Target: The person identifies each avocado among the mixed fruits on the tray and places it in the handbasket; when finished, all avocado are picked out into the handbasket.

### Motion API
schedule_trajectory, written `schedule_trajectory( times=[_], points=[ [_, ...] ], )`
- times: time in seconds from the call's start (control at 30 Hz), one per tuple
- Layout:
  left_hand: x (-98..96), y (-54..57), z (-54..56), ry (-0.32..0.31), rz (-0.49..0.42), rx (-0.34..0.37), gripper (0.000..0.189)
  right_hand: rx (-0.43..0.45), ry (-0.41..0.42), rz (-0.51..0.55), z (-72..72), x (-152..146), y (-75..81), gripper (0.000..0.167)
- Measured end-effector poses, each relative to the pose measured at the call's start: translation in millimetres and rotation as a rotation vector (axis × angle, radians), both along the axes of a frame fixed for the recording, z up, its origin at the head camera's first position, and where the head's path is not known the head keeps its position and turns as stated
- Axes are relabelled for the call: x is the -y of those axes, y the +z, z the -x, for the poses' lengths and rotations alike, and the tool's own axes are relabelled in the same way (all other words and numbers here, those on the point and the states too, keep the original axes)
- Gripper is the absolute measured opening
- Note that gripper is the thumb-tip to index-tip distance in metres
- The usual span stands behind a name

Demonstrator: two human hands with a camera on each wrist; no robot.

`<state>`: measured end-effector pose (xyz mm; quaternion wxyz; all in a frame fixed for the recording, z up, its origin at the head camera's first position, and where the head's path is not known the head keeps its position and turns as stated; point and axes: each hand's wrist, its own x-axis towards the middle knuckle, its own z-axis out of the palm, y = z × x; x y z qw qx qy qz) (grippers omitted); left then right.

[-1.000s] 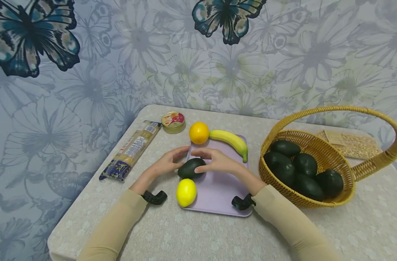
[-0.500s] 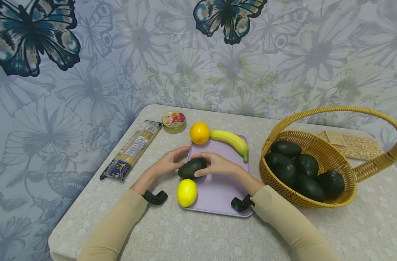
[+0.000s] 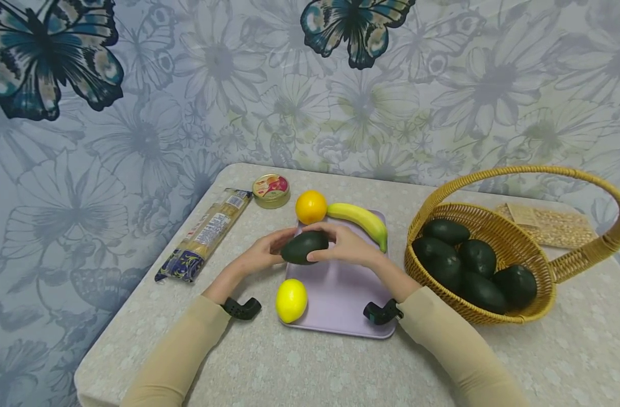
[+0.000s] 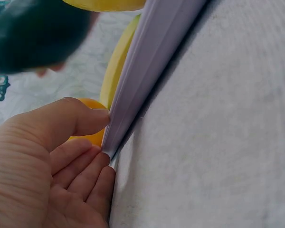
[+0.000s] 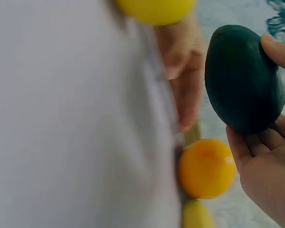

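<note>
Between thumb and fingers, my right hand (image 3: 348, 246) grips a dark green avocado (image 3: 302, 249), raised above the lilac tray (image 3: 345, 297). In the right wrist view the avocado (image 5: 242, 78) shows whole, with the thumb on one side and the fingers on the other. My left hand (image 3: 261, 252) rests by the tray's left edge; in the left wrist view its thumb tip is right at the tray's rim (image 4: 145, 61) and its fingers lie loosely extended. A yellow lemon (image 3: 292, 301) sits at the tray's near left corner. An orange (image 3: 311, 207) and a banana (image 3: 358, 218) lie at its far end.
On the right stands a wicker basket (image 3: 536, 288) with a tall handle, holding several avocados (image 3: 444, 268). Behind it lies a clear bag of beige pieces (image 3: 559, 227). A long pasta packet (image 3: 205, 234) and a round tin (image 3: 271, 191) are at the left.
My right hand has closed on the avocado and lifted it up off the tray, away from the lemon. My left hand has stayed in nearly the same place.
</note>
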<state>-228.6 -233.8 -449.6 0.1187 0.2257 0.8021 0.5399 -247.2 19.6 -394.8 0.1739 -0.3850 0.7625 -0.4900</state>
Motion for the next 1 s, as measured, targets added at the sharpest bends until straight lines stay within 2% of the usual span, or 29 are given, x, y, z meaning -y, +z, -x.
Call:
schedule_trajectory(
  times=[0.23, 0.43, 0.53, 0.63, 0.7, 0.87, 1.0],
  points=[
    [1.4, -4.3, 1.1, 0.028, -0.019, -0.003, 0.063, -0.026, -0.031, 0.159, -10.9, -13.6, 34.3, 0.054],
    [1.2, -5.7, 0.8, 0.010, -0.007, -0.029, 0.063, -0.064, -0.042, 0.232, -27.1, -36.3, 57.5, 0.056],
    [1.9, -6.8, 1.0, -0.008, 0.007, -0.069, 0.063, -0.080, -0.046, 0.247, -35.7, -50.4, 62.2, 0.057],
    [2.2, -6.4, 0.6, -0.015, 0.006, -0.076, 0.063, -0.094, -0.046, 0.240, -45.4, -66.1, 63.2, 0.057],
    [2.2, -5.4, -0.1, -0.018, -0.001, -0.064, 0.063, -0.130, -0.045, 0.219, -51.9, -77.2, 62.8, 0.057],
    [1.5, -4.2, -0.7, -0.015, -0.015, -0.042, 0.063, -0.285, -0.049, 0.156, -65.8, -107.8, 65.4, 0.063],
    [1.1, -4.7, 0.2, -0.015, -0.025, -0.039, 0.063, -0.337, -0.065, 0.135, -74.5, -137.1, 70.3, 0.068]
  ],
)
